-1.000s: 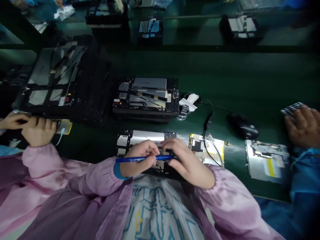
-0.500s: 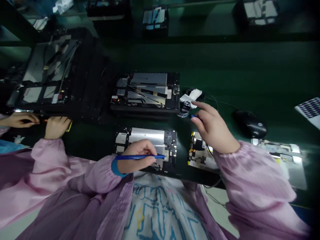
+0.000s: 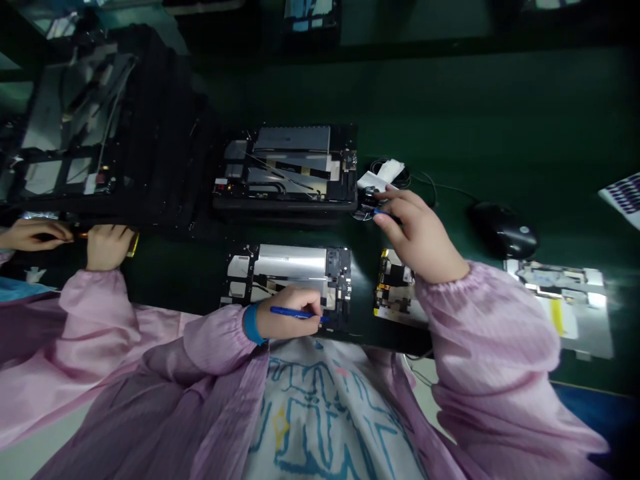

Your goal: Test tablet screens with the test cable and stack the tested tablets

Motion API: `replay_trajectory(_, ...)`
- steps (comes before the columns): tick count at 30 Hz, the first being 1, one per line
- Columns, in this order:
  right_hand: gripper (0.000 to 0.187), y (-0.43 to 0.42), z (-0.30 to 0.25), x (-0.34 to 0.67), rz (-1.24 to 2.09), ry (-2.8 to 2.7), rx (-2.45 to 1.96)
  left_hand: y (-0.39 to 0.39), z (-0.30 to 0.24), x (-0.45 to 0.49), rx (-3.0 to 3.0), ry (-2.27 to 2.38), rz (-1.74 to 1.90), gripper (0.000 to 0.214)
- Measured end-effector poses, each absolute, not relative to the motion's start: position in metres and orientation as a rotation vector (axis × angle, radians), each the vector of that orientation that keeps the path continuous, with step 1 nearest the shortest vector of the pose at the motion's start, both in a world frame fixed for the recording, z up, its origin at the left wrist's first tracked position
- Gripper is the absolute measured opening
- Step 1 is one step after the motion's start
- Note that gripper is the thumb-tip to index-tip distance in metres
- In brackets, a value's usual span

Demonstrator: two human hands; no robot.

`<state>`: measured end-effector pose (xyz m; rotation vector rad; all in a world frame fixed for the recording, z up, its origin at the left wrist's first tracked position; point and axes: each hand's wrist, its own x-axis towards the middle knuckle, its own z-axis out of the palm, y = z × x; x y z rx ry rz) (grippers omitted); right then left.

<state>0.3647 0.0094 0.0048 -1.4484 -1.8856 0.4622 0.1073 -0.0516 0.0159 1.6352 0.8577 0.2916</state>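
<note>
My left hand (image 3: 287,327) is closed around a slim blue pen-like stick (image 3: 290,312). It sits over the near edge of an opened tablet (image 3: 293,260) with a silver plate and dark circuit parts, partly hidden by the hand. My right hand (image 3: 423,243) reaches forward in a pinch on a small blue-tipped piece (image 3: 380,211), mostly covered by the fingers. Its fingertips are at a small shiny black item (image 3: 367,198) next to crumpled white paper (image 3: 383,177). Whether they touch that item, I cannot tell.
An opened tablet on a dark stack (image 3: 290,143) lies beyond. A taller tablet stack (image 3: 75,127) stands left, with a co-worker's hands (image 3: 107,247) before it. To the right are a black mouse (image 3: 503,230), a yellow-edged circuit assembly (image 3: 395,293) and a silver panel (image 3: 585,320).
My left hand has moved slightly right and lower over the tablet, with the blue stick shifting along. My right hand has moved a little left, closer to the black item. The view has tilted slightly.
</note>
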Motion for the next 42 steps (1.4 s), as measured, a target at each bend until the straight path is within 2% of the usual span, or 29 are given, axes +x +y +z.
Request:
replay_trajectory(2,0.023,-0.015,0.014,0.354,0.526,-1.803,-1.429,-0.051,0.016,0.105,1.47,0.824,0.38,0.006)
replay_trajectory(7,0.021,-0.074,0.014,0.322,0.911,-1.757,-1.33,-0.051,0.019,0.097,1.162,0.722,0.666,0.02)
replay_trajectory(16,0.015,-0.086,0.005,0.299,1.127,-1.724,-1.179,-0.056,0.025,0.1,1.24,0.822,0.669,0.021)
replay_trajectory(21,0.032,-0.087,0.02,0.281,1.323,-1.776,-1.064,-0.058,0.03,0.088,1.573,0.766,0.553,0.017)
replay_trajectory(25,0.043,-0.091,0.029,0.268,1.46,-1.798,-0.921,-0.059,0.043,0.078,1.837,0.694,0.602,0.015)
replay_trajectory(27,0.036,-0.092,0.031,0.268,1.405,-1.824,-0.936,-0.058,0.047,0.07,1.764,0.675,0.642,0.018)
replay_trajectory(29,0.031,-0.092,0.027,0.273,1.149,-1.848,-1.121,-0.053,0.048,0.057,1.572,0.735,0.717,0.027)
replay_trajectory(32,0.049,-0.093,0.009,0.288,0.596,-1.802,-1.637,-0.043,0.047,0.025,1.291,1.087,0.854,0.036)
replay_trajectory(34,0.058,-0.096,-0.009,0.294,0.43,-1.808,-1.874,-0.037,0.041,0.001,1.262,1.475,0.841,0.033)
replay_trajectory(37,0.061,-0.103,-0.033,0.291,0.568,-1.923,-1.873,-0.033,0.03,-0.023,1.406,1.897,0.531,0.031)
replay_trajectory(39,0.065,-0.107,-0.04,0.283,0.697,-1.869,-1.802,-0.034,0.022,-0.027,1.495,1.913,0.375,0.039)
replay_trajectory(42,0.068,-0.11,-0.03,0.276,0.859,-1.529,-1.702,-0.04,0.018,-0.021,1.516,1.785,0.399,0.038)
